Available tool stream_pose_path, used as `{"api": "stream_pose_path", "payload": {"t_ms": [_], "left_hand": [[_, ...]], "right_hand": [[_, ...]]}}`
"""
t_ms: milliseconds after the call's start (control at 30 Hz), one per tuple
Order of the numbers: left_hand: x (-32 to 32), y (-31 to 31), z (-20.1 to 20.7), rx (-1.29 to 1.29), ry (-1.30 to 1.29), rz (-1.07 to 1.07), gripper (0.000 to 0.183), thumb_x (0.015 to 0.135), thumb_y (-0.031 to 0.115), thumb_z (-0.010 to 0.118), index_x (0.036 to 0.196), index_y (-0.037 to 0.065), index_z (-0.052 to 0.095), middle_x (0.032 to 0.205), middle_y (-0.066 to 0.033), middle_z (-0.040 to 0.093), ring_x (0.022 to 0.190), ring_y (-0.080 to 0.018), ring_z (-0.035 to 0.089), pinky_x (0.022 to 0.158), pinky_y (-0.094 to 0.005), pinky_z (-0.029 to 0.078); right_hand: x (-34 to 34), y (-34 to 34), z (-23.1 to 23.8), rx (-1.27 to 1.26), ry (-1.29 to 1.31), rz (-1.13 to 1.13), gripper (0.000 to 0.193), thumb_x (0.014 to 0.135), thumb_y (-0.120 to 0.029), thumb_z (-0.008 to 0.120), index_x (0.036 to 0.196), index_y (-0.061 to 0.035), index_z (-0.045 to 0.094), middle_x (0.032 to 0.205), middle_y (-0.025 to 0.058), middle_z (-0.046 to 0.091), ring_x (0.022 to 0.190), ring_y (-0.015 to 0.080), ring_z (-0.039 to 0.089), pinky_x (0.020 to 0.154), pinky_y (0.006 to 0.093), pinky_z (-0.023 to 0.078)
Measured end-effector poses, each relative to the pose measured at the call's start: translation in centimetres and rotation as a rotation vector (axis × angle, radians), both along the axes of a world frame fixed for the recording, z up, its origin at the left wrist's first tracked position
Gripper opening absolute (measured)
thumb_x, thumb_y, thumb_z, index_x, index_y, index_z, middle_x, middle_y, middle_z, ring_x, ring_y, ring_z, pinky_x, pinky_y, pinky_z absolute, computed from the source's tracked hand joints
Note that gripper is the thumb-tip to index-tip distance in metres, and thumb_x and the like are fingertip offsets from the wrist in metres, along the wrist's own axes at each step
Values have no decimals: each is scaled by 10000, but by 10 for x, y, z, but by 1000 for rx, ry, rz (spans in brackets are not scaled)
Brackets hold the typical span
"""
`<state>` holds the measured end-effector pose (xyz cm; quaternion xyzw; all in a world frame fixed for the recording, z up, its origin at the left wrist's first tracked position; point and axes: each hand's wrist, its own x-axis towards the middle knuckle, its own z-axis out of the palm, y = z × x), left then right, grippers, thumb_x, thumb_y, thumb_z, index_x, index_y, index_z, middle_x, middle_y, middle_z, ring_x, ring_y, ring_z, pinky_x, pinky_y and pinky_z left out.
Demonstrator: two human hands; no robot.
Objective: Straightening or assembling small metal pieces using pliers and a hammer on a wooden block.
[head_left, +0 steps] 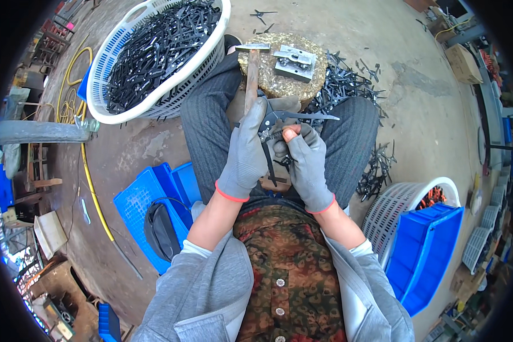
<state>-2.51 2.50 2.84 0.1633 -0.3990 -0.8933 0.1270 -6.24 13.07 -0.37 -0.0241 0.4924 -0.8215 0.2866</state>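
My left hand point(246, 149), in a grey glove with a red cuff, is closed round a pair of dark pruning shears point(272, 116). Their curved pale blade points right and a black handle hangs below. My gloved right hand point(308, 157) is closed in a pinch beside the pivot, its thumb tip bare; the small part in its fingers is mostly hidden. A hammer point(252, 77) lies with its head on a round stump point(260, 80), its wooden handle reaching down behind my left fingers. A metal block fixture point(295, 62) sits on the stump.
A white basket point(176, 85) heaped with black parts stands at the upper left. Black shears point(347, 80) lie piled right of the stump. Blue bins point(148, 199) lie at my left; a blue crate point(424, 251) leans on another white basket point(390, 205) at my right. A yellow hose point(90, 176) crosses the floor.
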Motion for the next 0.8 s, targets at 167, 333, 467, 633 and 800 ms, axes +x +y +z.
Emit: {"api": "stream_pose_path", "payload": {"t_ms": [167,333,467,633,800], "left_hand": [[3,-1,-2,-78,-75,-8,549,998,406,256,1190,-35,520,1119,-145,616,897,-153,630,705,-244,505],[6,4,16,-81,-80,-47,552,992,410,267,1175,-36,536,1071,-141,637,866,-126,618,691,-232,488],[6,5,11,-70,-65,-40,493,995,336,299,1102,-33,607,971,-80,666,842,-100,618,729,-225,503],[8,6,13,-214,-40,-39,475,988,323,328,1087,-33,626,946,-73,672,825,-98,616,718,-217,495],[10,3,24,-233,-123,-124,462,981,309,342,1079,-40,629,935,-80,675,818,-108,621,725,-222,496]], "right_hand": [[0,0,6,57,90,51,138,880,-116,613,965,-7,614,774,24,636,626,55,575,600,184,474],[-7,7,1,28,33,130,128,849,-79,643,949,-2,620,805,33,643,637,70,587,596,203,485],[-3,7,5,22,116,108,120,845,-74,640,925,14,625,785,24,628,628,76,583,584,197,482],[-2,8,2,6,167,94,151,845,-92,645,945,21,624,812,41,636,630,85,587,569,205,488],[-1,8,3,-20,123,133,158,838,-77,660,955,10,599,810,37,641,696,81,597,608,201,488]]}}
